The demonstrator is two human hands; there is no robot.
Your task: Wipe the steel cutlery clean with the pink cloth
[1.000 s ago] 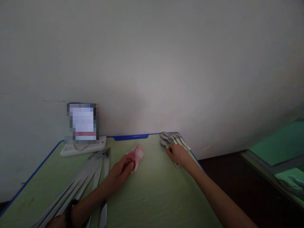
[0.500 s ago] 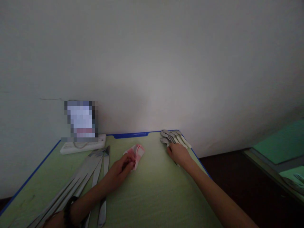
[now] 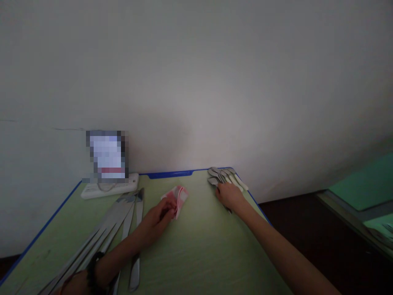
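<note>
My left hand point(image 3: 159, 215) rests on the table with its fingers closed on a folded pink and white cloth point(image 3: 182, 196). At the far right of the tabletop, my right hand point(image 3: 229, 196) is closed around a metal spoon point(image 3: 212, 180); the bowl shows beyond the fingers and the handle end below the palm. Right beside that hand lies a group of spoons point(image 3: 216, 172), several with cream-coloured handles point(image 3: 241, 182). Under and beside my left forearm lie several long flat metal utensils point(image 3: 104, 229), fanned out; their kind is hard to tell.
The pale green table point(image 3: 190, 254) has a blue edge and stands against a grey wall point(image 3: 196, 90). A white power strip point(image 3: 110, 186) lies at the back left, with a blurred-out screen point(image 3: 109, 155) above it. Dark floor point(image 3: 294, 229) and a green surface point(image 3: 368, 184) are on the right.
The view has shifted very slightly. Both hands stay almost where they were, the left on the cloth and the right on the spoon.
</note>
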